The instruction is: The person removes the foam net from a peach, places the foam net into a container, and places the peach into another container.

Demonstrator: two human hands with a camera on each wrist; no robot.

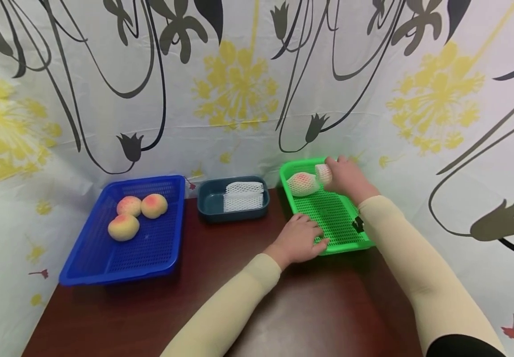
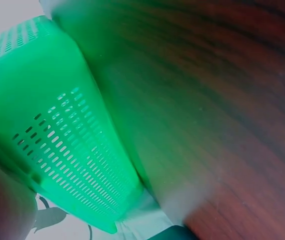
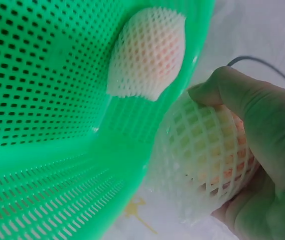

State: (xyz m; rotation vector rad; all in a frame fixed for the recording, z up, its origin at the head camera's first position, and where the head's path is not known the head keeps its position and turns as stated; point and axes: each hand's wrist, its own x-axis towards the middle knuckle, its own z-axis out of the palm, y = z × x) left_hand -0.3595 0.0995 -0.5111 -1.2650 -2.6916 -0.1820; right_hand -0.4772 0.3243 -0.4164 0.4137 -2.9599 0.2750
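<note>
My right hand (image 1: pixel 347 179) grips a peach in a white foam net (image 3: pixel 207 150), thumb on one side and fingers on the other. It is at the far end of the green basket (image 1: pixel 328 213), over the rim in the head view. Inside that basket, at the far left corner, lies another netted peach (image 1: pixel 302 184). My left hand (image 1: pixel 299 239) holds the basket's near left corner, its fingers bent over the rim. From the left wrist, the basket's slotted outer wall fills the left side, with a blurred part of the hand at the edge.
Three bare peaches (image 1: pixel 129 206) lie in a blue basket (image 1: pixel 174 233) on the left. A small dark teal tray (image 1: pixel 209 199) between the baskets holds white foam nets (image 1: pixel 243 202). A patterned cloth (image 1: pixel 239 139) hangs behind the dark wooden table (image 1: pixel 221 258).
</note>
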